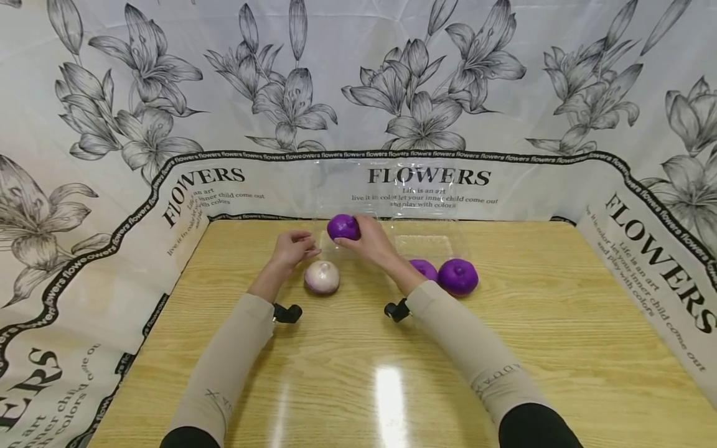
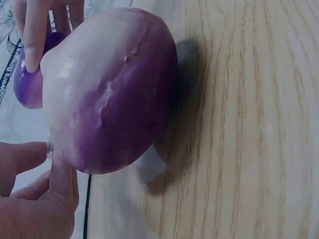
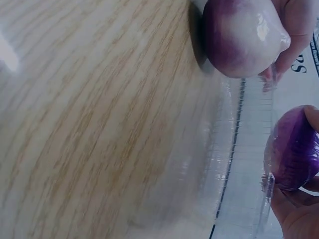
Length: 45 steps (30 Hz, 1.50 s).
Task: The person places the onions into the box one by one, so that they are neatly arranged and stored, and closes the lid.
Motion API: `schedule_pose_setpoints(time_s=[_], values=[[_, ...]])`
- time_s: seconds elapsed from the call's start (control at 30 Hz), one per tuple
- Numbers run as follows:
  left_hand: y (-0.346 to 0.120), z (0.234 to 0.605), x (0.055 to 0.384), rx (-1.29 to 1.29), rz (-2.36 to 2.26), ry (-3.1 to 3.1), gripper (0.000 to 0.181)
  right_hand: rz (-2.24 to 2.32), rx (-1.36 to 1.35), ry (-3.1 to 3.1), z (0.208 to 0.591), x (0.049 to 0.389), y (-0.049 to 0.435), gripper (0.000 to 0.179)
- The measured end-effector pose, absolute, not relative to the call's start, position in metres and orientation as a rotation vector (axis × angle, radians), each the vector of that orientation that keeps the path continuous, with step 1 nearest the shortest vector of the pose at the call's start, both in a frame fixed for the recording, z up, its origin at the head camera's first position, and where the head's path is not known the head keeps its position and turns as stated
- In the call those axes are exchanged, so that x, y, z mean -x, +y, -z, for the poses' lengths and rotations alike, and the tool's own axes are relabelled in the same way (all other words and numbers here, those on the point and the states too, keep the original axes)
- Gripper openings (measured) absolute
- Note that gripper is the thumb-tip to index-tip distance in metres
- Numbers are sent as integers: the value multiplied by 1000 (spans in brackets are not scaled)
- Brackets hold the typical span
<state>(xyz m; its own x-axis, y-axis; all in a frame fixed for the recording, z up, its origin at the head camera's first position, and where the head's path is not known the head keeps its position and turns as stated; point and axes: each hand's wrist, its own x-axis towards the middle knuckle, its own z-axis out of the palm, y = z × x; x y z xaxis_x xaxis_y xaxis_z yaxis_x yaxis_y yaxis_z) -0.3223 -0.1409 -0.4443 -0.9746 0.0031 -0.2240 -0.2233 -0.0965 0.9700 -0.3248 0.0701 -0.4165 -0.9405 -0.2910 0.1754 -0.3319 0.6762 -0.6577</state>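
Observation:
My right hand (image 1: 372,239) grips a purple onion (image 1: 343,229) from its right side, up over a clear plastic container (image 1: 428,246) near the back of the table. The left hand (image 1: 292,249) pinches the container's edge at its left side, thumb against fingertips. Just in front of the left hand sits a white-and-purple onion (image 1: 322,277), large in the left wrist view and untouched. Two more purple onions stand side by side right of the right wrist: the right one (image 1: 458,277) shows whole, while the forearm partly covers the left one (image 1: 424,269).
The container's clear raised part (image 1: 347,186) stands against the printed cloth (image 1: 285,180) behind the table. This cloth also hangs along both sides. Light reflects off the wooden table (image 1: 336,367) in front. Black wrist cameras stick out from both sleeves.

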Motion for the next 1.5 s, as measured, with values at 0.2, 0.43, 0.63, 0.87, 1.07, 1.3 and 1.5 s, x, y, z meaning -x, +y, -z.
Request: schedule_pose_setpoints(time_s=[0.2, 0.43, 0.63, 0.87, 1.07, 1.3, 1.5], values=[[-142, 445, 324, 239, -2200, 2004, 45, -1145, -483, -2826, 424, 336, 62, 63], [-144, 447, 326, 236, -2179, 2009, 45, -1151, -460, -2845, 431, 341, 54, 60], [-145, 447, 325, 230, -2174, 2014, 43, -1145, -472, -2858, 432, 344, 48, 63], [-146, 446, 324, 233, -2172, 2015, 42, -1106, -498, -2891, 434, 350, 44, 56], [-144, 445, 326, 233, -2183, 2014, 42, -1122, -511, -2896, 436, 356, 44, 62], [-144, 446, 326, 241, -2190, 2015, 43, -1121, -541, -2907, 437, 360, 43, 67], [-143, 447, 326, 239, -2182, 2014, 44, -1105, -535, -2933, 437, 359, 44, 70]])
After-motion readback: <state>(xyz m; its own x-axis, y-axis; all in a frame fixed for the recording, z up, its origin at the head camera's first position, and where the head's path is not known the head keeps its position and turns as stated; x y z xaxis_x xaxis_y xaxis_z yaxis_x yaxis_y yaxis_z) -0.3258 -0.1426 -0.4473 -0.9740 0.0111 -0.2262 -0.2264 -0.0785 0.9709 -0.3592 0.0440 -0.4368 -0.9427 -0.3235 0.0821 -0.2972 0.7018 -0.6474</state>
